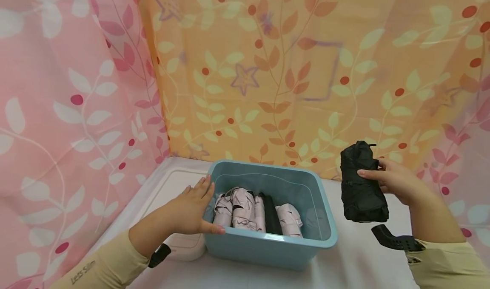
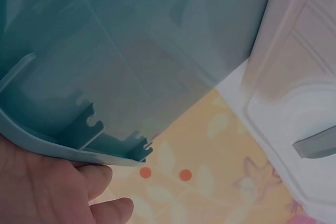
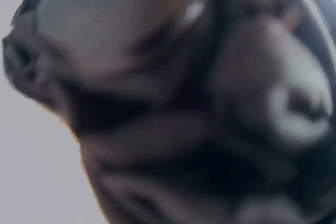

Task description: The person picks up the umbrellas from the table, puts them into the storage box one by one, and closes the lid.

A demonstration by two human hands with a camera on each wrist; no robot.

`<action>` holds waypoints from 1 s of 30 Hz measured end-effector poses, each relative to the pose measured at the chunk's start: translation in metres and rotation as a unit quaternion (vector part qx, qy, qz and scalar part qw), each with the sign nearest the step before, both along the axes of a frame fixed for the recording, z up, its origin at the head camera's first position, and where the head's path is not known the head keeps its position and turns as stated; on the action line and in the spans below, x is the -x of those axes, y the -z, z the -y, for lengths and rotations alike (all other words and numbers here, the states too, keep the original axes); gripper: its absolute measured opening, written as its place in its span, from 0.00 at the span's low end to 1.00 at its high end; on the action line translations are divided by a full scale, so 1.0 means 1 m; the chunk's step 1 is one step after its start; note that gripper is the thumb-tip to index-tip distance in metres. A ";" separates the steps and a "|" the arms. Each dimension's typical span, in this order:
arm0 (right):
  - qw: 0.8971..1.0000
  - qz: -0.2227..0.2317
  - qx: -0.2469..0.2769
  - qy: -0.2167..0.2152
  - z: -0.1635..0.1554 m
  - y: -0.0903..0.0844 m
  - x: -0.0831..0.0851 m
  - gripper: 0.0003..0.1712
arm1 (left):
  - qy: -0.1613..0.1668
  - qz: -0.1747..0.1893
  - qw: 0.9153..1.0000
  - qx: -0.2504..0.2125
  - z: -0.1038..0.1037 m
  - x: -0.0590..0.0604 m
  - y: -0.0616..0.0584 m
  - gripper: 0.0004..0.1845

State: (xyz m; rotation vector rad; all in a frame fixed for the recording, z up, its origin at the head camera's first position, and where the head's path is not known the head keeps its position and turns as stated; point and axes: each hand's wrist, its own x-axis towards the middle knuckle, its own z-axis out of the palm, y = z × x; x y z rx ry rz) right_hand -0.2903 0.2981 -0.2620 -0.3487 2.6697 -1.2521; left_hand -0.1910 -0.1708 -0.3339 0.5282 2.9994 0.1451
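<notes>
In the head view my right hand holds a black folded umbrella upright, to the right of a blue plastic bin, thumb across its front and fingers behind it. Wrinkled black fabric fills most of the right wrist view, blurred. My left hand rests at the bin's left rim, fingers spread and thumb along the front edge. From the left wrist, that hand shows against the underside of the rim. Inside the bin, several pale pink folded umbrellas stand beside a black one.
A white lid lies on the table left of the bin and partly behind my left arm; its grey latch shows in the left wrist view. White cloth covers the table. Patterned curtains hang close behind and at both sides.
</notes>
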 end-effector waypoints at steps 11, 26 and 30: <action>0.998 0.031 -0.007 -0.047 0.092 -0.012 0.008 0.42 | 0.000 0.006 1.000 0.001 -0.003 0.000 -0.003 0.67; 0.988 0.030 -0.122 -0.088 0.182 0.011 0.030 0.36 | -0.001 0.011 1.000 -0.016 0.000 0.002 0.000 0.68; 0.989 0.047 -0.116 -0.083 0.193 0.018 0.031 0.32 | 0.004 0.013 1.000 -0.026 0.000 0.002 -0.001 0.68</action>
